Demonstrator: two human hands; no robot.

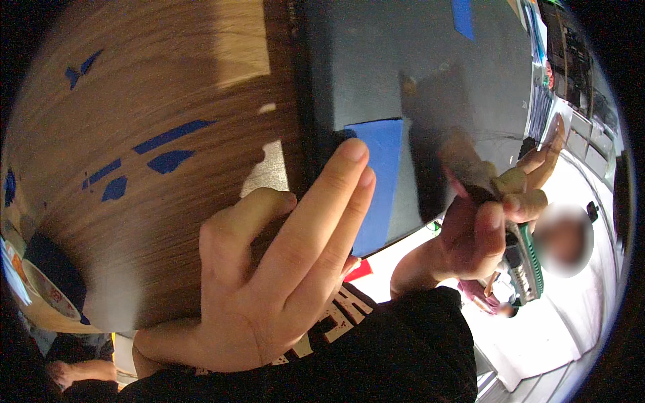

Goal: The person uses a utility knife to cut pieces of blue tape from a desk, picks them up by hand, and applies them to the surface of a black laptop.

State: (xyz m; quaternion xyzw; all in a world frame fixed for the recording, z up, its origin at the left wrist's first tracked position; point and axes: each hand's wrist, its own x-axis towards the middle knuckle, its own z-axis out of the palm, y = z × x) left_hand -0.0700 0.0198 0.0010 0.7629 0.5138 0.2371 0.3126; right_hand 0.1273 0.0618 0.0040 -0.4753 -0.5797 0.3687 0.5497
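My left hand (265, 282) reaches over the edge of a dark glossy flat panel (356, 74). Two of its fingers are stretched out, their tips on or just above a strip of blue tape (383, 181) on the panel's surface; the other fingers that show are bent. My right hand (474, 238) is closed around a utility knife (525, 269) with green and silver parts, held beyond the panel's right edge. The blade is hard to make out. A dark reflection of the right hand shows in the panel.
Several blue tape scraps (164, 136) lie on the wood-grain tabletop (134, 221). A roll of blue tape (57, 285) is at the lower left. Another blue tape piece (463, 17) is higher on the panel. Another person's arm (84, 369) shows lower left; a person stands at right.
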